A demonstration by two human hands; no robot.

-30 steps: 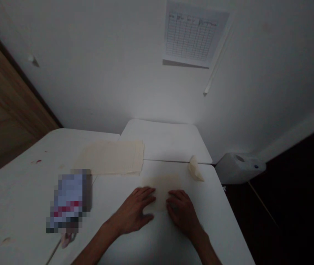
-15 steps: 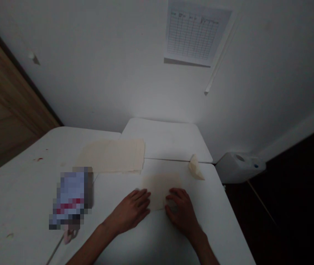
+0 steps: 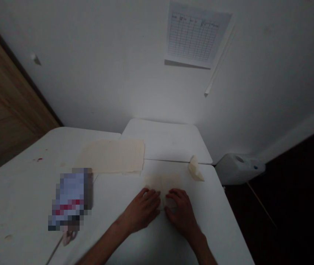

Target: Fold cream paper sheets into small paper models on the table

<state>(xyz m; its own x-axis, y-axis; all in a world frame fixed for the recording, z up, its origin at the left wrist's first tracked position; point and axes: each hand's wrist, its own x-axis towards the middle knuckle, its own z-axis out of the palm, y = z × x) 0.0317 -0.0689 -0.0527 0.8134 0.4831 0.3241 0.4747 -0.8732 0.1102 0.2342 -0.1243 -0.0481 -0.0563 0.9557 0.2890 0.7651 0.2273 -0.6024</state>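
Observation:
A thin cream paper sheet (image 3: 170,180) lies on the white table in front of me, partly hidden by my hands. A faint vertical line runs down near its middle. My left hand (image 3: 145,207) rests on the sheet's left part, palm down, its fingers stretched toward the middle line. On the right part sits my right hand (image 3: 183,213), fingers bent and thumb apart from them, the tips touching the paper close to that line. Just beyond my right hand stands a small folded cream paper piece (image 3: 195,169).
A stack of cream paper sheets (image 3: 112,156) lies at the back left. Left of my arm are a pixelated bluish item with a red band (image 3: 70,195) and a pinkish looped thing (image 3: 70,235). A white plastic container (image 3: 240,169) stands right of the table (image 3: 215,221).
My left hand has slid to the right over the sheet, now close to my right hand. The line down the sheet's middle shows more clearly. My right hand has hardly moved.

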